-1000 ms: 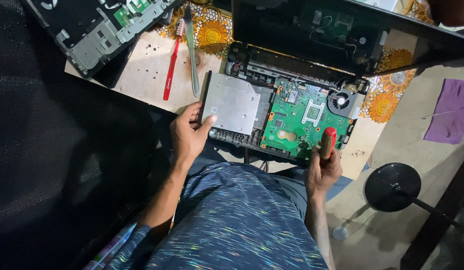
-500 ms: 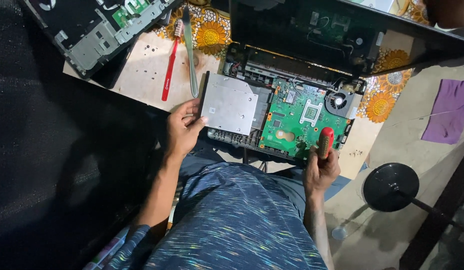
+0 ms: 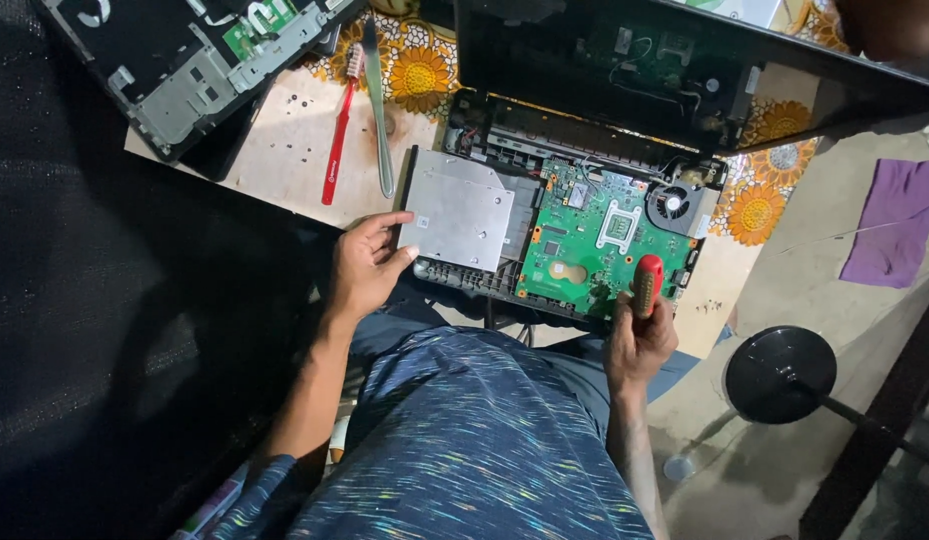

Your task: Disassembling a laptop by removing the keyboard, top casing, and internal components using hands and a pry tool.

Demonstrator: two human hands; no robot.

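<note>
- My left hand [image 3: 367,268] rests loosely spread, fingers [image 3: 397,219] touching the flat grey metal optical drive [image 3: 457,211] at nine o'clock of the green circuit board [image 3: 597,232].
- My right hand [image 3: 637,342] has its fingers wrapped around the red-handled screwdriver [image 3: 647,284], at the board's five o'clock edge.

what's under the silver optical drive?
The silver optical drive sits in the opened laptop base beside the green circuit board. The left hand touches its edge. What lies beneath it is covered.
</note>
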